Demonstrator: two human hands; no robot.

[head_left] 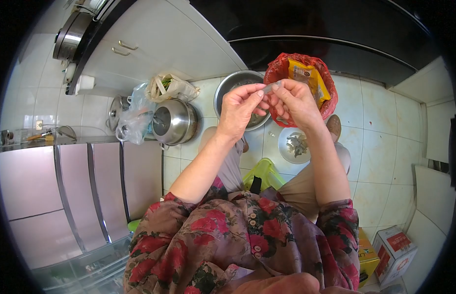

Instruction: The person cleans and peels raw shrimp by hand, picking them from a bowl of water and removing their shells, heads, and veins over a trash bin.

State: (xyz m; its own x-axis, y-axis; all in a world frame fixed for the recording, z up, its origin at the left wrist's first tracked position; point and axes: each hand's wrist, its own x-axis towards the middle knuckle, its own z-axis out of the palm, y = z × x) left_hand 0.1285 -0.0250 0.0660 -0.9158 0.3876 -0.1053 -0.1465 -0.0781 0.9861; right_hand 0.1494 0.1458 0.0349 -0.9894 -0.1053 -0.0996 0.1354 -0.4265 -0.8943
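Observation:
My left hand (239,111) and my right hand (297,103) meet over the floor, fingertips pinched together on a small grey shrimp (272,87). Much of the shrimp is hidden by the fingers. Behind my left hand stands a metal basin (220,94); its contents are mostly covered by the hands. A bin lined with a red plastic bag (328,73) is just beyond my right hand, with a yellow packet (306,73) in it. Under my right forearm, a white plate (284,153) on the floor bears several grey shrimp (297,144).
A steel pot (175,121) lies on the left, beside a clear plastic bag (136,117) and a pale bag of greens (170,88). A light green stool (264,174) shows between my legs. Boxes (394,252) stand at lower right. White cabinets (159,39) border the floor.

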